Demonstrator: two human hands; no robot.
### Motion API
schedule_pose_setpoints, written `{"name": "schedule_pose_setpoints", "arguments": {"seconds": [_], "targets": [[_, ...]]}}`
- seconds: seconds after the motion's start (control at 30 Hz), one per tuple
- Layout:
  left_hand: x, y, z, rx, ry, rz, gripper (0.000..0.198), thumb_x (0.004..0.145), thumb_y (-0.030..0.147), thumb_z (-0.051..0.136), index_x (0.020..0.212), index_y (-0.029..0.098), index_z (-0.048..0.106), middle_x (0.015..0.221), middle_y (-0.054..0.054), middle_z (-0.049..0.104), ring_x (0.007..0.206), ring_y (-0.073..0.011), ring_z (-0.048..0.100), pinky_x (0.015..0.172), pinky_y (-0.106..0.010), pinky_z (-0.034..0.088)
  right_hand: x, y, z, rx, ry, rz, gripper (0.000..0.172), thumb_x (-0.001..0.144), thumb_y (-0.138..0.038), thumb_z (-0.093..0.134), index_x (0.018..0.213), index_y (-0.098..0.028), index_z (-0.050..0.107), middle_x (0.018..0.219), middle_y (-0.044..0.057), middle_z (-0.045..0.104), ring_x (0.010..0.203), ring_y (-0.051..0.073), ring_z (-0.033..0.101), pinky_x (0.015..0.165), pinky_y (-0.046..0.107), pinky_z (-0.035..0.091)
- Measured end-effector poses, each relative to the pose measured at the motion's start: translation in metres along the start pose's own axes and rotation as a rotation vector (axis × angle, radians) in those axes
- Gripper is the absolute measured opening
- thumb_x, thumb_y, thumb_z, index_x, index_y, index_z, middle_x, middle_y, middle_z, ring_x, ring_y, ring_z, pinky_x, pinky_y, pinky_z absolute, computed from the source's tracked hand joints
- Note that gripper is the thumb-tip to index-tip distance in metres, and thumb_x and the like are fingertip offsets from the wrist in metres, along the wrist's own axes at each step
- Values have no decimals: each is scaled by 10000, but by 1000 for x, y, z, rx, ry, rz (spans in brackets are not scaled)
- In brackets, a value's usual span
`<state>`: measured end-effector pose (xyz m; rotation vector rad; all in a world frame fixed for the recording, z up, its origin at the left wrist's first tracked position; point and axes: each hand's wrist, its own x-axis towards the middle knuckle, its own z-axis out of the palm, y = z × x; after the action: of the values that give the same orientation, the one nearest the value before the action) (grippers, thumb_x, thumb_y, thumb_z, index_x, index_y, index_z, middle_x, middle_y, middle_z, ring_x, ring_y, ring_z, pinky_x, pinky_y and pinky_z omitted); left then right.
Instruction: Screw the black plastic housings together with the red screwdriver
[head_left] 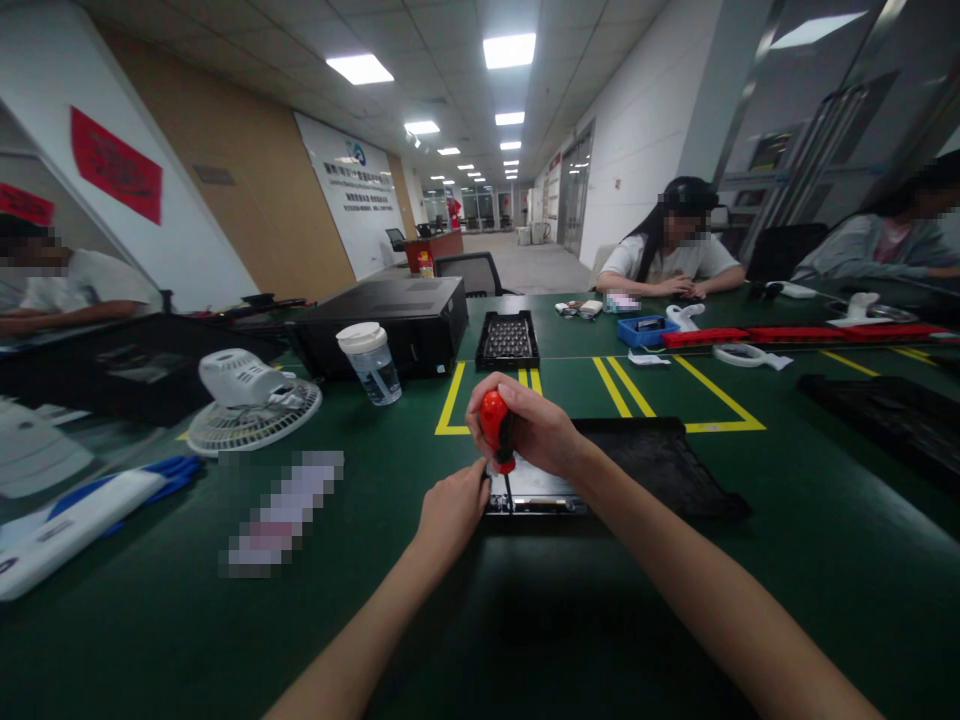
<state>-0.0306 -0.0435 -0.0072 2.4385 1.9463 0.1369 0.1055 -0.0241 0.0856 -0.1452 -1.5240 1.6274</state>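
My right hand [534, 428] is wrapped round the red and black handle of a screwdriver [498, 430], held upright with its tip down on a flat black device [534, 497] lying on the green table. My left hand [452, 507] is curled at the device's left edge, its fingers pinched by the screwdriver's shaft; what they hold, if anything, is hidden. A black tray [667, 465] lies under and behind the device.
A small white fan [251, 400], a lidded plastic cup [372, 362], a black box [390, 320] and a black parts tray [508, 340] stand beyond. A white and blue object [82, 515] lies left. Other people sit at the far right and left.
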Motion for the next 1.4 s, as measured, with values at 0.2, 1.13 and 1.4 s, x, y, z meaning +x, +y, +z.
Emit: {"name": "schedule_pose_setpoints", "arguments": {"seconds": [0.2, 1.13, 1.4], "targets": [[1, -2, 5, 11, 29, 21, 331, 877, 303, 319, 1198, 271, 393, 962, -43, 637, 826, -199, 622, 674, -286, 461, -1, -2, -4, 36, -32, -6, 224, 866, -333, 332, 875, -161, 474, 691, 9, 517, 519, 98, 510, 448, 207, 412], [1, 0, 2, 1, -2, -5, 333, 881, 321, 310, 1196, 264, 403, 1000, -46, 630, 846, -181, 618, 691, -262, 450, -5, -11, -20, -68, -16, 17, 130, 848, -277, 438, 910, -169, 475, 828, 32, 556, 631, 121, 584, 607, 287, 489], [2, 0, 3, -7, 1, -9, 334, 878, 327, 323, 1195, 270, 411, 1005, -49, 631, 850, -183, 618, 703, -267, 448, -6, -14, -21, -113, -9, 22, 120, 838, -278, 459, 895, -172, 462, 800, 18, 560, 623, 109, 577, 617, 284, 500]]}}
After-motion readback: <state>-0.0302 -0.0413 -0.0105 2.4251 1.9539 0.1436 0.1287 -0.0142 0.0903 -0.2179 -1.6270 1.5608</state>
